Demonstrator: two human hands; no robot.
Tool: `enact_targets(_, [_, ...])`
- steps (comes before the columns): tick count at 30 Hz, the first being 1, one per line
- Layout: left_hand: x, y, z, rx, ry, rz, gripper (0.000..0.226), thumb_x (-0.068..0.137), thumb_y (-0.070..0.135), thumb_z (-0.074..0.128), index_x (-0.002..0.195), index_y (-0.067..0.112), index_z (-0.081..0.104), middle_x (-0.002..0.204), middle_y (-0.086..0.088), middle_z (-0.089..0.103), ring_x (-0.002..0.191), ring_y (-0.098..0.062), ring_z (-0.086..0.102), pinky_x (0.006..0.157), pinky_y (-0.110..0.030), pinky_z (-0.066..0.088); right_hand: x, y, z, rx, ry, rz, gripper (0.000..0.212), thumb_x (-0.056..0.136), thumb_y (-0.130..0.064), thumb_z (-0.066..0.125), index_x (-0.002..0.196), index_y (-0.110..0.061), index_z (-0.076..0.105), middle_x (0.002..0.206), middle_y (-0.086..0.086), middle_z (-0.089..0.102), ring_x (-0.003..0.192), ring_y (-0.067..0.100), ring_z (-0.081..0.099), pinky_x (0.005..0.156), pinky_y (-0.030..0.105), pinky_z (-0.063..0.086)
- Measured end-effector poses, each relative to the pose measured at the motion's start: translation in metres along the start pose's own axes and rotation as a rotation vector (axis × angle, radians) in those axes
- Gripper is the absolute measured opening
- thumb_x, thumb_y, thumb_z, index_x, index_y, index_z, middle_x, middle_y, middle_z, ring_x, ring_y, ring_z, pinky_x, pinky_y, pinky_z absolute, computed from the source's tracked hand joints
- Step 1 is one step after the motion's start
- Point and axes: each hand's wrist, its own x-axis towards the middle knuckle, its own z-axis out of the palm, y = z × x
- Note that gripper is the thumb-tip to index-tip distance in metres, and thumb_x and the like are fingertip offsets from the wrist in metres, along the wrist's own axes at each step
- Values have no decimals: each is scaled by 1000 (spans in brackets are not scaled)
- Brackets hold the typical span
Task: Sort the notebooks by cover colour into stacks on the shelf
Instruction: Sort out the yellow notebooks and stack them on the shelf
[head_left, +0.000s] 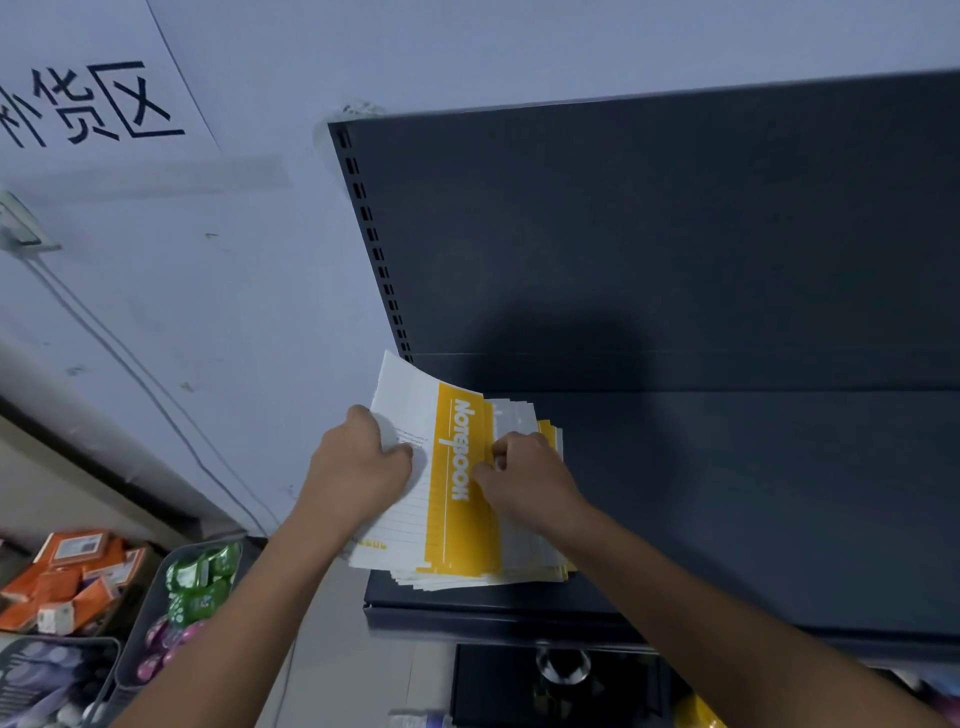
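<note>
Yellow notebooks (457, 493) stacked at the shelf's (727, 493) left end.
Long axis runs front-to-back; left hand (358, 467) grips the top cover, right hand (524, 473) pinches pages.

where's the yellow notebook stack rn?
In the head view, the yellow notebook stack lies at the left front corner of the dark shelf, by the wall, with the left hand and right hand on it.

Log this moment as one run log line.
left hand: lifting top yellow-and-white notebook | right hand: pressing notebook stack | dark metal shelf: one stack
</note>
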Motion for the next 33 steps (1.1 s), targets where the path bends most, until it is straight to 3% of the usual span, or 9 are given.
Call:
enact_targets(4, [8, -6, -2, -186, -39, -50, 28, 92, 30, 65, 109, 11, 54, 104, -3, 61, 95, -23, 59, 72, -33, 44, 2, -2, -1, 70, -21, 65, 38, 92, -47, 53, 115, -17, 57, 117, 3, 57, 105, 22, 59, 88, 43, 55])
enact_targets(8, [8, -6, -1, -496, -108, -70, 15, 94, 21, 66, 105, 16, 58, 102, -1, 69, 98, -21, 66, 86, -41, 55, 2, -4, -6, 268, 2, 121, 31, 97, -44, 51, 112, -17, 56, 108, 1, 63, 96, 18, 62, 85, 38, 55])
enact_targets(11, [9, -2, 4, -581, -180, -84, 24, 96, 23, 64, 115, 13, 54, 107, -1, 67, 98, -20, 66, 78, -37, 54, 0, -2, -10, 425, 26, 140, 29, 95, -41, 56, 114, -19, 57, 109, -1, 65, 98, 17, 64, 87, 40, 55])
enact_targets(15, [12, 15, 17, -332, -236, 28, 51, 81, 49, 59, 121, 18, 54, 114, 2, 66, 98, -18, 63, 82, -37, 54, -8, 11, -22, 420, 104, 173, 26, 94, -36, 59, 113, -18, 59, 108, -1, 67, 97, 19, 65, 88, 42, 56])
enact_targets(20, [2, 57, 50, -148, -168, 233, 28, 97, 33, 58, 112, 13, 45, 103, 2, 52, 89, -16, 49, 75, -30, 39, -31, 44, -58, 270, 264, 180, 20, 92, -31, 59, 100, -13, 62, 94, 0, 68, 87, 17, 65, 79, 39, 57])
enact_targets(25, [-15, 110, 88, -99, -128, 401, 41, 92, 36, 63, 121, 10, 49, 114, -7, 56, 95, -18, 50, 76, -31, 38, -59, 87, -107, 8, 408, 266, 31, 87, -42, 62, 86, -11, 57, 82, 4, 62, 77, 24, 63, 58, 32, 44])
enact_targets(33, [-73, 228, 150, -34, -226, 606, 41, 89, 41, 65, 117, 15, 51, 113, -4, 58, 99, -21, 56, 75, -32, 39, -122, 182, -194, -50, 551, 384, 30, 87, -44, 63, 86, -17, 50, 87, 2, 59, 80, 25, 60, 58, 33, 42])
